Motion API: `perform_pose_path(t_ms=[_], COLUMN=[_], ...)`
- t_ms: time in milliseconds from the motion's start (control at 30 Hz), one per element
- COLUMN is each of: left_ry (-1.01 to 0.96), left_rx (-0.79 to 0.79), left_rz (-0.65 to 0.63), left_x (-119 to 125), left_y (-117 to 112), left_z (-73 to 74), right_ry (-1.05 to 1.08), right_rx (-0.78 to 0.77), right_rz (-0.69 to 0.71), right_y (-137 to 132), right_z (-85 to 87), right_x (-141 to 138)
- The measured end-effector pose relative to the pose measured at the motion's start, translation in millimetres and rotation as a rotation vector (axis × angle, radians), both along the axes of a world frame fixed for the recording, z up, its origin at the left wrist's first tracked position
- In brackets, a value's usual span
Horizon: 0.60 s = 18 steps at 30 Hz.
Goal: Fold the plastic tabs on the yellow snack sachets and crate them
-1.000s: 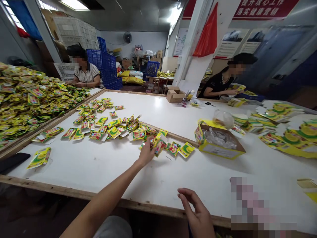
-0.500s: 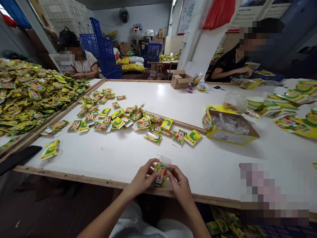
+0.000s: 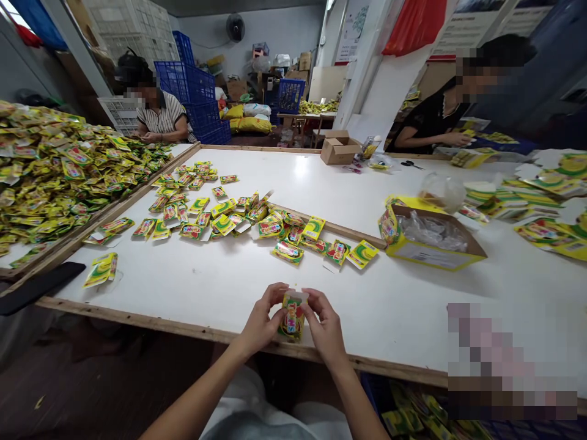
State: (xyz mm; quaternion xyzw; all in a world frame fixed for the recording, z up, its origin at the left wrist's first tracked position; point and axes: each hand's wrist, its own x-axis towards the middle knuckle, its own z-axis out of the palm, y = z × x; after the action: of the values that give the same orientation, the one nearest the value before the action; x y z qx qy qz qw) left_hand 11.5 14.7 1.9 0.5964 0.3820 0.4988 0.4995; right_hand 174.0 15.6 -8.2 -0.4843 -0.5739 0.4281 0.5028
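Observation:
Both my hands hold one small yellow-and-red sachet [image 3: 292,319] upright above the near edge of the white table [image 3: 220,287]. My left hand [image 3: 260,322] pinches its left side and my right hand [image 3: 324,329] pinches its top right corner. Further out on the table lies a scattered row of several like sachets [image 3: 257,226]. An open yellow cardboard box [image 3: 428,244] with clear plastic inside stands to the right of them.
A big heap of sachets [image 3: 55,177] fills the table on the left. One lone sachet [image 3: 101,270] lies near a dark flat object [image 3: 39,286]. Two other people sit at the far side. Stacks of yellow printed cards [image 3: 541,201] cover the right.
A second ago my left hand was out at the row of sachets taking one. It has come back to the near edge, and both hands now hold that sachet, raised slightly.

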Motion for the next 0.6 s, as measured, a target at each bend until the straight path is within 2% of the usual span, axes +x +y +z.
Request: perform_pose_path(t_ms=[100,267,433,600], left_ry=[0.074,0.114,0.031,-0.028], left_rx=[0.029,0.034,-0.103,-0.144], left_rz=[0.042,0.138,0.165,0.180], left_x=[1,2,4,6], left_y=[-2,-7,-1,1], left_z=[-1.2,4.1,8.5,7.0], right_ry=[-0.114,-0.152,-0.177,-0.166], right_rx=[0.072,0.119,0.045,-0.015], right_rz=[0.033,0.028,-0.027,-0.009], right_y=[-2,-9,-4,0], right_z=[2.5,9.0,18.9,23.6], right_x=[2,-2,-9,-10])
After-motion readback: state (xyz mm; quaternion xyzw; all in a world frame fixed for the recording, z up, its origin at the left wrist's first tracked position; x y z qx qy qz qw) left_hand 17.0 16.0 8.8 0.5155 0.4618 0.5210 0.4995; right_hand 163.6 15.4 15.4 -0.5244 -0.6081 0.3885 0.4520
